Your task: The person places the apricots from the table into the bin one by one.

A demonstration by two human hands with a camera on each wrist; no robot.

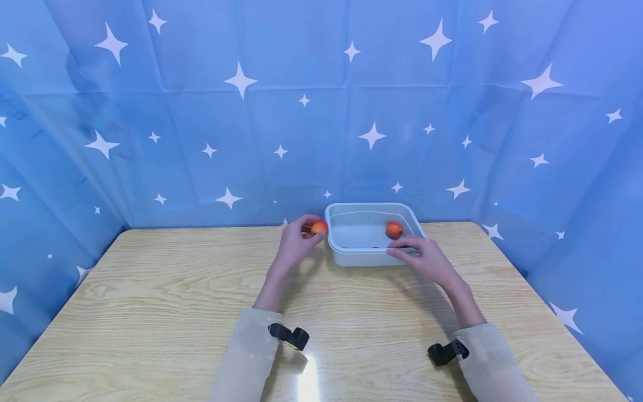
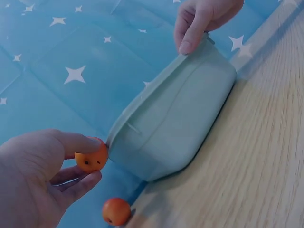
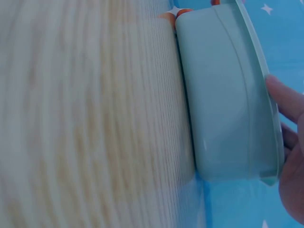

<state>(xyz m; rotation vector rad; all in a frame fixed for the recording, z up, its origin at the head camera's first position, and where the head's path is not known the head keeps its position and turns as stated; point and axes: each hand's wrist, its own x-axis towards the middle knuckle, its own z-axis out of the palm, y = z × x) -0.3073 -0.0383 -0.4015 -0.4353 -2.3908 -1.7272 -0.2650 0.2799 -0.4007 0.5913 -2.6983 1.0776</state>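
Observation:
A pale blue-green plastic basin (image 1: 369,258) stands near the table's back edge. At its left end my left hand (image 1: 296,240) pinches a small red-orange fruit (image 1: 318,227) between thumb and fingers, close beside the rim. Dark spots show on that fruit (image 2: 91,159) in the left wrist view. My right hand (image 1: 424,255) grips the basin's front rim near the right corner. Inside the basin lies another red-orange fruit (image 1: 394,230); the front wall mostly hides more red and orange bits. Below my left hand, one more fruit (image 2: 116,211) lies on the table.
The wood-grain table (image 1: 176,312) stretches in front of the basin and to both sides. Behind it hangs a blue cloth (image 1: 301,167) with white stars. Each sleeve carries a small black camera, one on the left wrist (image 1: 289,335) and one on the right (image 1: 448,353).

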